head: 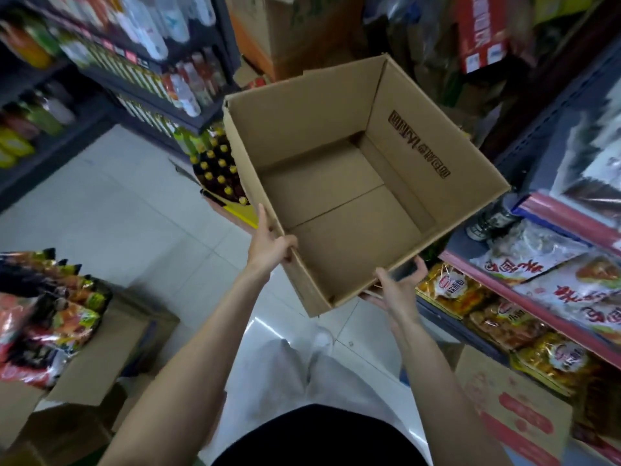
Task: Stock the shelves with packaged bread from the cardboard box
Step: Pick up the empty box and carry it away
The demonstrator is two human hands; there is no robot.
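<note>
A large brown cardboard box [336, 196] is held up in the air in front of me, open at the top, with nothing inside it. My left hand [270, 242] grips its near-left rim, fingers curled over the edge. My right hand [398, 285] holds the near-right lower edge from below. Packaged bread [450, 289] in yellow-orange wrappers lies in a row on the lower right shelf [497, 290]. More packets in clear and red wrappers [571, 290] lie on the shelf above.
Bottle shelves [141, 72] line the left aisle. A crate of dark bottles [220, 169] stands on the tiled floor behind the box. Snack bags [47, 311] pile on cartons at the left. Another printed carton [517, 412] sits at the lower right, stacked boxes at the back.
</note>
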